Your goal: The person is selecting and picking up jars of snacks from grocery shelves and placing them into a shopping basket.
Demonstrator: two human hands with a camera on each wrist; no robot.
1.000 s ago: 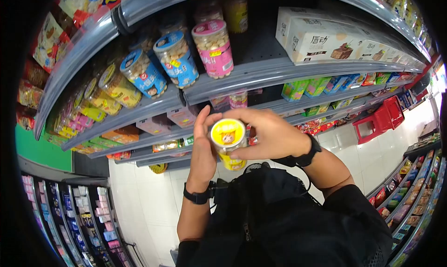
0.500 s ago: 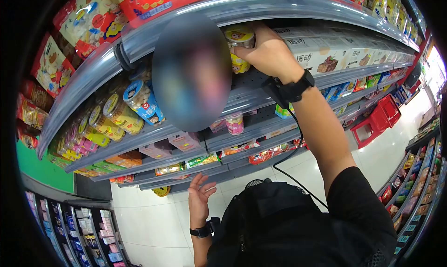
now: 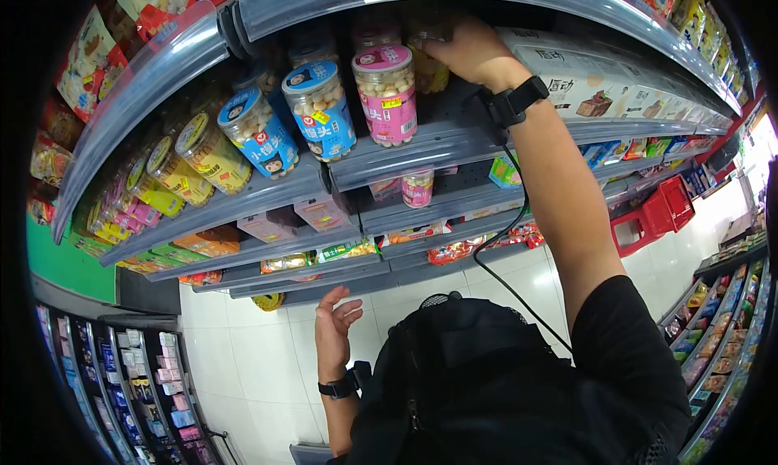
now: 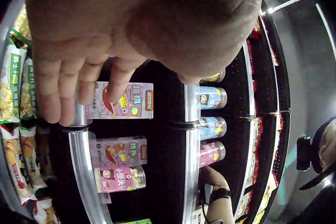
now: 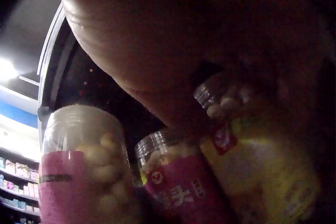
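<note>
Yellow-labelled jar [image 3: 432,74] clasped in right hand [image 3: 470,48], deep on grey shelf [image 3: 454,145] beside pink-labelled jar [image 3: 387,96]; left hand [image 3: 332,327] well below, fingers loosely spread, holding nothing.

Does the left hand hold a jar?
No, the left hand hangs empty with loose fingers, while the right hand grips the yellow jar up at the shelf.

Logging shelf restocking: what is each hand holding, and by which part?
The right hand grips a yellow-labelled snack jar round its upper side, beside the pink-lidded jar. The left hand is open, holding nothing.
</note>
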